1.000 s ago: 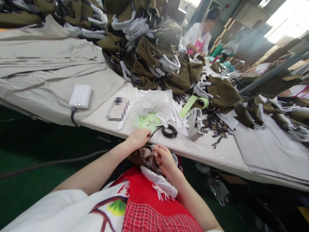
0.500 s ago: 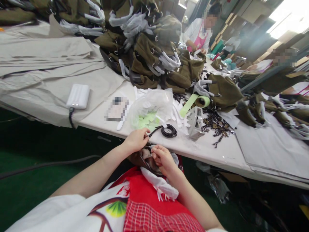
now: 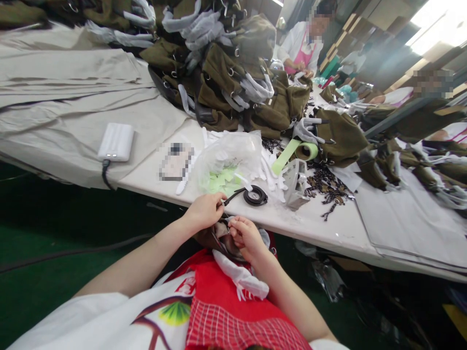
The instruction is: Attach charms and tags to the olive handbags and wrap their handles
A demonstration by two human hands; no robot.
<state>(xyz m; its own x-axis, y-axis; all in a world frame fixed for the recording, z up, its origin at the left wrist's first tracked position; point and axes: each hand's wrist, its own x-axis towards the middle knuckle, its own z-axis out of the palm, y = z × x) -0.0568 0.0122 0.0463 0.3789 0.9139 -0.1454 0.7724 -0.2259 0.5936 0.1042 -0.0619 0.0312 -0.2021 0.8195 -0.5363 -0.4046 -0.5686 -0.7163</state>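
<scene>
My left hand (image 3: 205, 211) is closed, its fingertips pinching the end of a black strap (image 3: 239, 194). The rest of that strap lies coiled on the table edge, with a white tag on it. Lower and to the right, my right hand (image 3: 247, 236) is closed in a pinch. A thin line seems to run between the two hands, but what the right fingers hold is too small to make out. Below them an open bag (image 3: 223, 232) rests on my lap, partly hidden by my hands. A white-wrapped handle (image 3: 242, 277) hangs from it over my red apron.
Behind the strap sits a clear plastic bag (image 3: 228, 160) holding green pieces. A green tape roll (image 3: 307, 151), a metal tape dispenser (image 3: 296, 184) and dark chains (image 3: 328, 187) lie to the right. Olive bags (image 3: 219, 73) are piled behind. A power bank (image 3: 116, 142) and a phone (image 3: 177, 161) lie left.
Both hands keep almost the same place and grip. The table's things sit very slightly higher in view. The co-worker at the back has shifted a little.
</scene>
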